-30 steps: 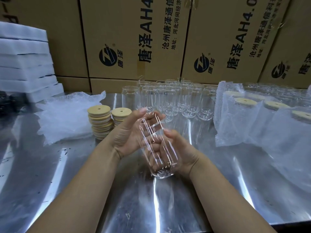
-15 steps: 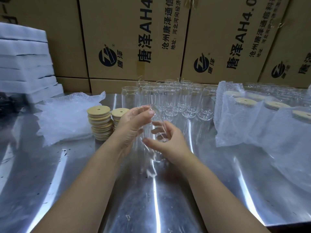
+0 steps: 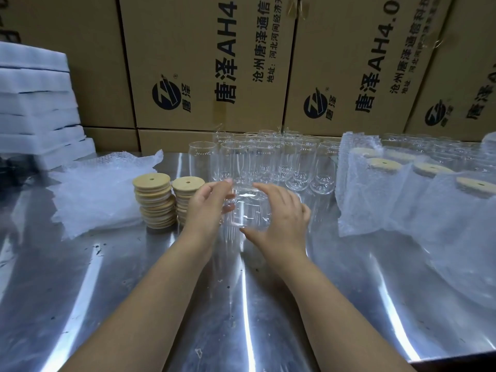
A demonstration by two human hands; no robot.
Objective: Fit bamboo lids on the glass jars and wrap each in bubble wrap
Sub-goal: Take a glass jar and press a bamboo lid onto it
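Note:
A clear glass jar (image 3: pixel 248 208) without a lid is held between both hands over the middle of the steel table. My left hand (image 3: pixel 206 208) grips its left side, thumb near the top. My right hand (image 3: pixel 281 216) wraps its right side, thumb under the lower edge. Two stacks of round bamboo lids (image 3: pixel 154 202) stand just left of my left hand. A pile of bubble wrap sheets (image 3: pixel 99 194) lies further left. Several bare glass jars (image 3: pixel 271 162) stand behind the hands.
Several wrapped jars with bamboo lids (image 3: pixel 402 194) stand and lie at the right. White foam sheets (image 3: pixel 37 108) are stacked at the far left. Printed cardboard boxes (image 3: pixel 214 63) wall off the back. The shiny steel table (image 3: pixel 134 304) reaches to the near edge.
The jar was tilted near me in both hands. It has moved away toward the row of jars and turned more upright, with both hands still round it.

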